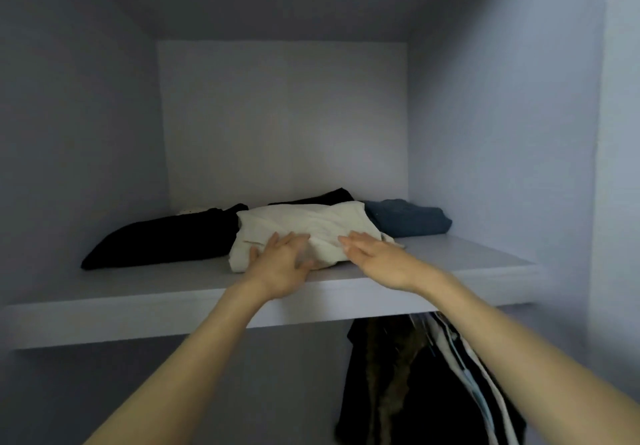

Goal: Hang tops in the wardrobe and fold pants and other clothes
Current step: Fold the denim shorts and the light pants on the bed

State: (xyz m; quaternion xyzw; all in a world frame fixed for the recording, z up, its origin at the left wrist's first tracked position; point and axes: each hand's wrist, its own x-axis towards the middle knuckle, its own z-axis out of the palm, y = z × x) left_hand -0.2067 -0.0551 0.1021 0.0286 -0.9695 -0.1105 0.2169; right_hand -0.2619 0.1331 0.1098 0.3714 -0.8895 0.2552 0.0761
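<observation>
A folded cream garment lies in the middle of the wardrobe's upper shelf. My left hand rests on its front left part with fingers spread and nearly straight. My right hand lies flat against its front right edge, fingers straight and pointing left. To the left of it sits a folded black garment. Folded blue jeans sit to its right, and another black piece shows behind it.
The shelf sits in a pale wardrobe compartment with a back wall and side walls. Below the shelf on the right hang several dark and striped tops. A small light item peeks out behind the black garment.
</observation>
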